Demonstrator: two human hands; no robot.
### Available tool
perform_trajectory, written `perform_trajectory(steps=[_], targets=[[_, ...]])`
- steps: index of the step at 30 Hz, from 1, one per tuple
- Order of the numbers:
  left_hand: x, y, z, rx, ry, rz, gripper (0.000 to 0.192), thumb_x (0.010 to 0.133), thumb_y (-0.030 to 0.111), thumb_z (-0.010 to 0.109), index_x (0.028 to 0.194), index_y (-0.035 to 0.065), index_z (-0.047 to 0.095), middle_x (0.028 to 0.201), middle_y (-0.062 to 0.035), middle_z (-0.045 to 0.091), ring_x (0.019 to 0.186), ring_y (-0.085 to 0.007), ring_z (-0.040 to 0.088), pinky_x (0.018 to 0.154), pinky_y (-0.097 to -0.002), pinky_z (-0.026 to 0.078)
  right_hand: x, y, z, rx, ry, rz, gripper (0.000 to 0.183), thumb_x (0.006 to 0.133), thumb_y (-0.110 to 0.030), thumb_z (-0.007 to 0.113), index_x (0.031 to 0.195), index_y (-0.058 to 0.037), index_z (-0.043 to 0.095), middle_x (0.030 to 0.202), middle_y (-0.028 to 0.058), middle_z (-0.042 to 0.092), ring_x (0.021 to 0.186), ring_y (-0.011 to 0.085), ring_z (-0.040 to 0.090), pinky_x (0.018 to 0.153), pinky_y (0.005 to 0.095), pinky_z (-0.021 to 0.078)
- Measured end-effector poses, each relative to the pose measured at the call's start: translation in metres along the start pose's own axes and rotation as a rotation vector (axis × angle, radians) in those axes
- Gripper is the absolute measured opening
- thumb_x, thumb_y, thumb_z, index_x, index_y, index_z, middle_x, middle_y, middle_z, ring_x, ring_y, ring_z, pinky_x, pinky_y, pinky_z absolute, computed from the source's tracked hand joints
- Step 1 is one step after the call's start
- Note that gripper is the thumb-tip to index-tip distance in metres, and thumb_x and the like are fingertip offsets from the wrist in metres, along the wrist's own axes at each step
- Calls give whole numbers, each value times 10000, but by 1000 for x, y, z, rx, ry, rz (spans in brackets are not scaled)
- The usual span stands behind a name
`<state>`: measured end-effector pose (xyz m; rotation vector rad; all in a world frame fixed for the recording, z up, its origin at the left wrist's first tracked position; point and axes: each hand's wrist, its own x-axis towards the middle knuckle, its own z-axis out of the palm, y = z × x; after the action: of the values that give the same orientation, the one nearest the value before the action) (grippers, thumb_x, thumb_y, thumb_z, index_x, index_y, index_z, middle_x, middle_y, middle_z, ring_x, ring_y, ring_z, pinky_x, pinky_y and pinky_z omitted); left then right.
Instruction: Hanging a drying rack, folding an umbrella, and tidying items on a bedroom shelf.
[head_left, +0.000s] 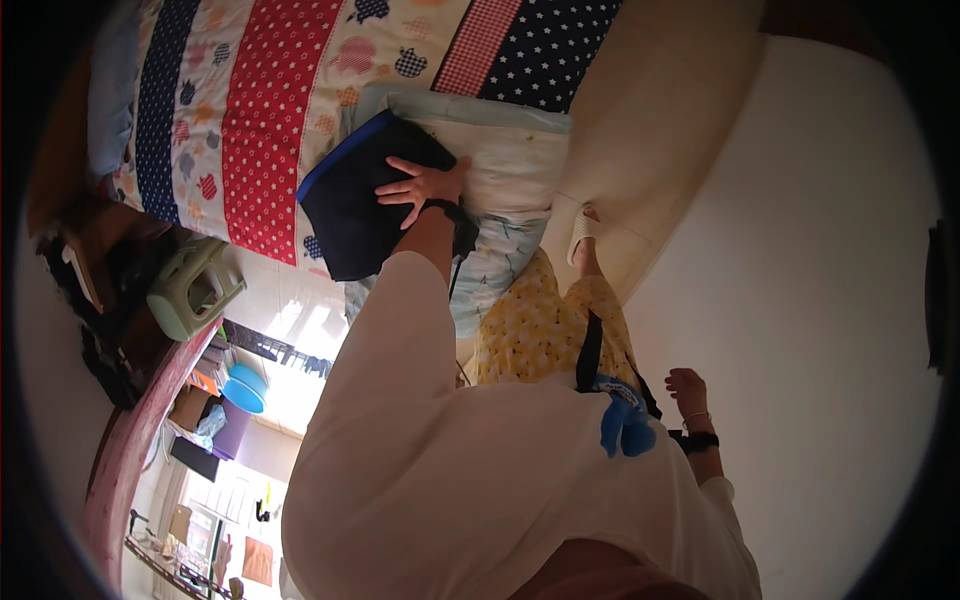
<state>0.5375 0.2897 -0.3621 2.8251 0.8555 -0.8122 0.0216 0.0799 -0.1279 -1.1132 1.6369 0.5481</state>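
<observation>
My left hand (424, 187) lies palm down with fingers spread on a folded dark navy cloth item (352, 202), which has a bright blue band along one edge. The cloth rests partly on a folded pale blue and white quilt or bedding (510, 161) at the bed's edge. A black strap circles my left wrist, and a dark cord hangs below it. Away from the bed, my right hand (686, 390) hangs beside my body, fingers loosely curled, with nothing seen in it. It wears a bracelet and a black wristband.
A patterned bedspread (270, 112) with red and navy starred stripes covers the bed. A pale green plastic stool (191, 289) stands left of it. Farther off are a blue basin (245, 388) and stacked items. A white wall (810, 262) rises to my right, beyond the tiled floor (645, 150).
</observation>
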Motion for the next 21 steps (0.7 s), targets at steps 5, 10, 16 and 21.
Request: perform_trajectory(steps=[5,10,16,21], targets=[[7,9,18,123,4,-37,1240,617,518,762,1437,245,-127,1450,-330,-27,1374,-423,22,859,-766,242,-13,-11,34,-107,-2,9,140,870,-122,547,965,-42,611,804,50,656,688,112,597,589,234,470],[19,-8,33,170,282,11,783,878,94,503,1444,262,-12,1427,-304,164,1334,-406,202,798,-711,371,-5,-34,34,-146,-2,-130,146,877,-110,545,988,-37,605,830,52,657,721,117,605,617,236,475],[15,-63,-63,-47,45,321,826,716,132,632,1398,104,168,1289,-295,376,1160,-440,428,883,-511,441,21,-26,3,-189,-53,-219,150,890,-135,539,989,-44,606,827,49,653,705,111,598,598,224,463],[-8,-132,-143,-282,203,385,758,661,116,617,1337,41,282,1180,-276,522,1115,-432,486,953,-454,394,69,-17,-24,-203,-133,-286,129,868,-68,530,961,-49,618,793,45,645,679,112,586,591,234,468]])
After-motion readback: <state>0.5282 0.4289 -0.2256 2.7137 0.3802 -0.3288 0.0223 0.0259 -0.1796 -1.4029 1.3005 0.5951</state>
